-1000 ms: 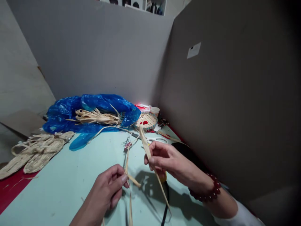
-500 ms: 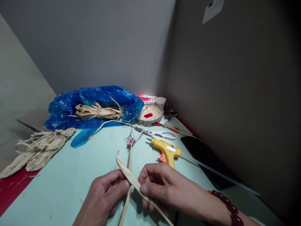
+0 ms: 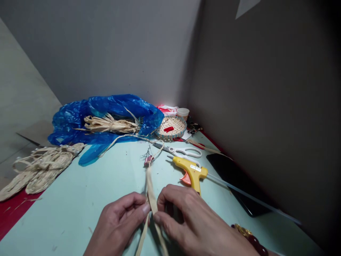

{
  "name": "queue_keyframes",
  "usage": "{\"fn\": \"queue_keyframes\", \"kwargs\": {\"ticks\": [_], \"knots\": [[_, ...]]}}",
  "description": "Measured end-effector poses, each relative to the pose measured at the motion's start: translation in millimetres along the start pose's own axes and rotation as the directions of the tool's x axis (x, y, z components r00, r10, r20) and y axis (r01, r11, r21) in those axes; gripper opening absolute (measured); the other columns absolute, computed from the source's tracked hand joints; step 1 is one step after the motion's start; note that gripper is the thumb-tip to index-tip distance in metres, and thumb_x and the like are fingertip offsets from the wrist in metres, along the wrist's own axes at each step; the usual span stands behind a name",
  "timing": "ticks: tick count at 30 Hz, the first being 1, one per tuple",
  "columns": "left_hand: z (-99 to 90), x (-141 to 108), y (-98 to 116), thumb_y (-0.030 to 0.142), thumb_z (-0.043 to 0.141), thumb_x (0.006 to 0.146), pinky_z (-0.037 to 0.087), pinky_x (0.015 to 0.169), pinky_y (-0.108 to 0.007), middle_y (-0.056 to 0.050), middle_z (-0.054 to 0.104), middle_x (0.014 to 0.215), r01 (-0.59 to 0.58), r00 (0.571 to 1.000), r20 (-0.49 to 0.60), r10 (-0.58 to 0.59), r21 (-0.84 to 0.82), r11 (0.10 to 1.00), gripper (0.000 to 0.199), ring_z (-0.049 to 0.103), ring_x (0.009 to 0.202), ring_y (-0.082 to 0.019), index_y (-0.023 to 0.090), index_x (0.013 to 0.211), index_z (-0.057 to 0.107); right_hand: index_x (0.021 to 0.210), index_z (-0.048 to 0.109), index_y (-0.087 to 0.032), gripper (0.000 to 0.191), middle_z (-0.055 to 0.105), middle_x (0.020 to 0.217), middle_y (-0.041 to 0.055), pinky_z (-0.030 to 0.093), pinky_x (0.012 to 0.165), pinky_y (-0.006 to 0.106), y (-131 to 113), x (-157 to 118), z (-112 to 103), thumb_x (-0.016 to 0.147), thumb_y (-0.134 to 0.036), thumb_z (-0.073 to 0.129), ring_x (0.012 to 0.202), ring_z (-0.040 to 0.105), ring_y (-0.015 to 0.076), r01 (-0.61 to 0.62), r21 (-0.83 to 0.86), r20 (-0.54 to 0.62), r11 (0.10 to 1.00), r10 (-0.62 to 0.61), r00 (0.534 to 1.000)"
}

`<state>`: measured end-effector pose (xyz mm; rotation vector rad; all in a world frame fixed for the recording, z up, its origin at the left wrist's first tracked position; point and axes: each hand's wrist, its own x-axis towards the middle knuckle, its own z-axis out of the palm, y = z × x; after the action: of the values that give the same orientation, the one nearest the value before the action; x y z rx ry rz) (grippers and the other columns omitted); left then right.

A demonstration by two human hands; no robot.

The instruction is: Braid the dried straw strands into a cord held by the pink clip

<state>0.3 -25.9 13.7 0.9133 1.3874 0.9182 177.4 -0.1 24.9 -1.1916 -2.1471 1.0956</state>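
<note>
Over the table (image 3: 77, 199), the wider strip (image 3: 151, 193) points forward.

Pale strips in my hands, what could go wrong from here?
The wide strip could slip, since your right hand seems only to pinch it. The yellow glue gun lies just beyond that hand, so it might get knocked if you reach forward.

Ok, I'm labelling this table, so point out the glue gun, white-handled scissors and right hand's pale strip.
Glue gun (image 3: 188, 166), head view, on its yellow body.
Scissors (image 3: 176, 151), head view, base of handles.
Pale strip (image 3: 152, 199), head view, on its flat face.
</note>
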Motion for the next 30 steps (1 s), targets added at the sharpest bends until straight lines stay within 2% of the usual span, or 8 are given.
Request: {"fn": "queue_keyframes", "kwargs": {"ticks": [7, 12, 14, 17, 20, 23, 25, 30], "knots": [[3.4, 4.1, -2.1, 0.047, 0.071, 0.066, 0.040, 0.058, -0.022, -0.001, 0.060, 0.063, -0.072, 0.997, 0.006, 0.071, 0.071, 0.995, 0.032, 0.052, 0.064, -0.016, 0.016, 0.067, 0.063, 0.074, 0.053, -0.019, 0.014, 0.055, 0.067, -0.0026, 0.037, 0.057, 0.023, 6.1, 13.1, 8.8, 0.081, -0.029, 0.061, 0.065, 0.051, 0.0117, -0.019, 0.200, -0.066, 0.980, 0.033, 0.997], [3.3, 6.5, -5.7, 0.045, 0.076, 0.062, 0.030, 0.046, -0.017, 0.002, 0.053, 0.055, -0.050, 0.999, 0.001, 0.050, 0.012, 0.999, 0.032, 0.042, 0.051, -0.010, 0.016, 0.064, 0.063, 0.085, 0.040, -0.022, 0.016, 0.057, 0.067, -0.0046, 0.029, 0.042, 0.019, -0.9, 27.1, -12.5, 0.085, -0.032, 0.052, 0.044, 0.039, 0.0063, -0.074, 0.576, 0.010, 0.814, 0.083, 0.996], [3.9, 5.7, -6.1, 0.042, 0.078, 0.060, 0.021, 0.042, -0.015, 0.003, 0.052, 0.056, 0.010, 1.000, 0.011, -0.009, -0.060, 0.998, 0.031, 0.035, 0.046, -0.006, 0.016, 0.067, 0.063, 0.086, 0.041, -0.022, 0.017, 0.057, 0.068, -0.0048, 0.027, 0.042, 0.018, -4.4, 28.2, -21.0, 0.084, -0.033, 0.054, 0.044, 0.036, 0.0061, -0.086, 0.506, -0.001, 0.858, 0.100, 0.995], [3.9, 5.3, -7.5, 0.042, 0.081, 0.058, 0.010, 0.039, -0.015, 0.008, 0.042, 0.051, 0.061, 0.998, 0.039, -0.055, -0.167, 0.984, 0.034, 0.019, 0.040, -0.001, 0.016, 0.071, 0.063, 0.080, 0.051, -0.020, 0.020, 0.055, 0.066, -0.0037, 0.030, 0.047, 0.020, -4.9, 23.4, -22.5, 0.081, -0.037, 0.061, 0.055, 0.044, 0.0091, -0.052, 0.193, 0.052, 0.980, 0.043, 0.998], [3.7, 6.6, -11.5, 0.042, 0.081, 0.059, 0.007, 0.037, -0.015, 0.011, 0.032, 0.047, 0.055, 0.998, 0.028, -0.050, -0.207, 0.977, 0.034, 0.012, 0.039, 0.000, 0.016, 0.073, 0.065, 0.074, 0.054, -0.019, 0.027, 0.055, 0.068, -0.0014, 0.031, 0.053, 0.022, -0.2, 15.6, -12.8, 0.084, -0.043, 0.058, 0.065, 0.047, 0.0124, -0.003, -0.051, 0.093, 0.999, 0.008, 0.996], [4.7, 7.9, -15.8, 0.039, 0.083, 0.057, 0.027, 0.040, -0.013, 0.006, 0.047, 0.049, 0.001, 1.000, -0.020, -0.006, -0.231, 0.973, 0.031, 0.037, 0.041, -0.003, 0.016, 0.071, 0.069, 0.073, 0.054, -0.019, 0.027, 0.056, 0.070, -0.0006, 0.030, 0.055, 0.023, 4.2, 11.7, -4.2, 0.089, -0.040, 0.050, 0.066, 0.048, 0.0125, 0.013, -0.119, 0.098, 0.993, -0.001, 0.995], [6.0, 8.0, -17.7, 0.036, 0.084, 0.055, 0.042, 0.053, -0.016, 0.001, 0.060, 0.057, -0.056, 0.998, -0.055, 0.044, -0.235, 0.970, 0.029, 0.054, 0.055, -0.009, 0.015, 0.068, 0.071, 0.073, 0.053, -0.019, 0.025, 0.055, 0.068, -0.0015, 0.030, 0.054, 0.023, 4.9, 11.1, -2.2, 0.089, -0.037, 0.049, 0.063, 0.047, 0.0112, 0.031, -0.091, 0.115, 0.995, -0.020, 0.993], [8.5, 7.2, -21.5, 0.035, 0.085, 0.054, 0.050, 0.072, -0.024, -0.004, 0.070, 0.070, -0.097, 0.989, -0.129, 0.069, -0.220, 0.971, 0.038, 0.064, 0.073, -0.019, 0.013, 0.082, 0.073, 0.072, 0.051, -0.018, 0.026, 0.052, 0.066, -0.0019, 0.028, 0.052, 0.022, 1.3, 8.6, -1.9, 0.090, -0.036, 0.046, 0.061, 0.045, 0.0102, 0.031, -0.072, 0.121, 0.997, -0.022, 0.992]]}}
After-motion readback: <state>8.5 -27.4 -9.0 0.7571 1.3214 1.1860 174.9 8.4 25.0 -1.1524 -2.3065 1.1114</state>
